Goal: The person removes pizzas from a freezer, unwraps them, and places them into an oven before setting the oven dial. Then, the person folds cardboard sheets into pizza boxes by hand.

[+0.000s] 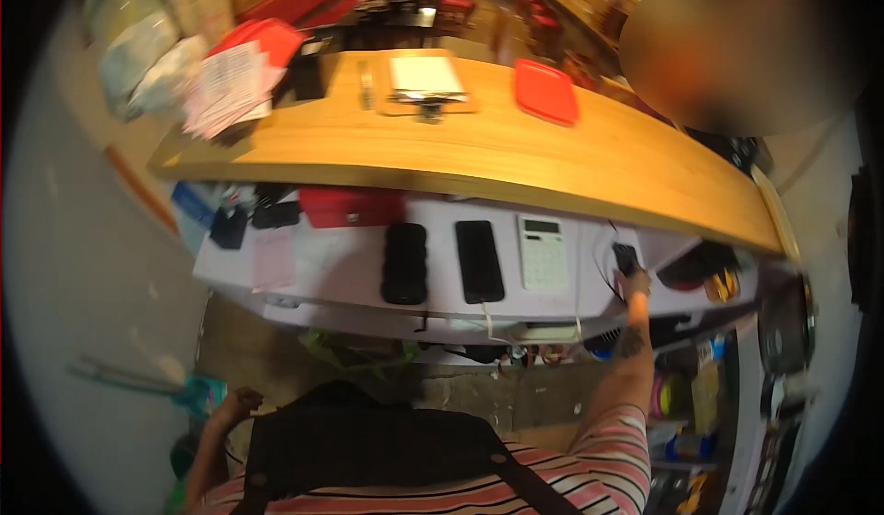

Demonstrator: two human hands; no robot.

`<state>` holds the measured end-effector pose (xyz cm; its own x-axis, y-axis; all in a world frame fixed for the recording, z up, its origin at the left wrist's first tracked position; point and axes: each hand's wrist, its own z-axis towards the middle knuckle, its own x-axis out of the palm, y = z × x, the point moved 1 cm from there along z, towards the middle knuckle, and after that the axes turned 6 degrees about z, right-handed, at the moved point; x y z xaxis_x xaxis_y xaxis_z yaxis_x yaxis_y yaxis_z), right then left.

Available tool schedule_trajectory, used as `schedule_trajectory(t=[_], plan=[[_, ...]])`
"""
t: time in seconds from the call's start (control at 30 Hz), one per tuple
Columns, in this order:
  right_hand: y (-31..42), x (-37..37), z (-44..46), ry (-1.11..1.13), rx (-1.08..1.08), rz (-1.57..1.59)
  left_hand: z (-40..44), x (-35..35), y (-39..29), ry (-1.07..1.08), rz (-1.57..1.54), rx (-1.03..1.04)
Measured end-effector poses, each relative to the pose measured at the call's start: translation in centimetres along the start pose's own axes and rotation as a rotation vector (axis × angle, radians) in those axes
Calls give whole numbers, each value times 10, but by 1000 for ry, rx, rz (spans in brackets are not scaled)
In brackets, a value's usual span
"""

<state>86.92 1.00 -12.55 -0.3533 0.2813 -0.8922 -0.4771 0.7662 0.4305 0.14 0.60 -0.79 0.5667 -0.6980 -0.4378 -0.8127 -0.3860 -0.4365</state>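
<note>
My right hand (pixel 635 282) reaches out over the right part of the white lower shelf (pixel 350 285), its fingers at a small black device (pixel 625 258) with a thin cable beside it. Left of it lie a white calculator (pixel 543 253), a black phone (pixel 479 261) with a white cable, and a second, thicker black device (pixel 405 264). My left hand (pixel 241 403) hangs low at the left, away from the shelf, its fingers curled and blurred; whether it holds anything is unclear.
The wooden counter (pixel 608 167) above carries a clipboard (pixel 425 79), a red tray (pixel 545 92) and papers (pixel 226 87). On the shelf sits a red box (pixel 350 208). A teal dustpan (pixel 200 393) is at left; stocked shelves (pixel 686 464) stand lower right.
</note>
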Motion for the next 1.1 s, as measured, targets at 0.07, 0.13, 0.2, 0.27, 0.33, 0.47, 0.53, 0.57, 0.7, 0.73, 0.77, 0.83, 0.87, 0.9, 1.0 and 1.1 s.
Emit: schedule_trajectory(t=[0.07,0.13,0.2,0.27,0.33,0.47,0.53,0.57,0.7,0.73,0.77,0.83,0.87,0.9,1.0,1.1], plan=[[-31,-6,20,-38,-153,-2,4,51,-13,61,-143,20],[-9,-97,38,-405,-220,-7,12,85,-35,300,-264,33],[-11,-111,27,-737,-230,289,-22,85,-50,316,-327,0],[17,-139,-30,-1099,-382,448,-33,85,-40,355,-374,-15],[69,-141,-126,-1318,-430,569,-37,77,-19,298,-258,26],[177,-71,-264,-920,-723,1059,-31,49,22,232,-301,210],[273,23,-353,-179,-924,1133,-12,23,84,50,248,403],[313,43,-402,122,-920,1147,-10,14,112,-51,179,473],[417,117,-555,702,-1254,611,-37,-39,216,11,-41,233],[433,141,-584,832,-1245,564,-51,-47,240,-54,-171,296],[450,162,-612,951,-1241,529,-68,-57,261,-141,-287,356],[481,190,-666,1169,-1227,376,-109,-73,297,-181,-402,322],[493,207,-683,1217,-1254,211,-121,-84,313,-223,-456,334],[505,210,-702,1254,-1257,223,-145,-95,319,-235,-461,298],[539,262,-746,1543,-1301,-54,-144,-124,344,-246,-418,260],[569,319,-772,1737,-1166,-34,-111,-155,355,-320,-287,321]])
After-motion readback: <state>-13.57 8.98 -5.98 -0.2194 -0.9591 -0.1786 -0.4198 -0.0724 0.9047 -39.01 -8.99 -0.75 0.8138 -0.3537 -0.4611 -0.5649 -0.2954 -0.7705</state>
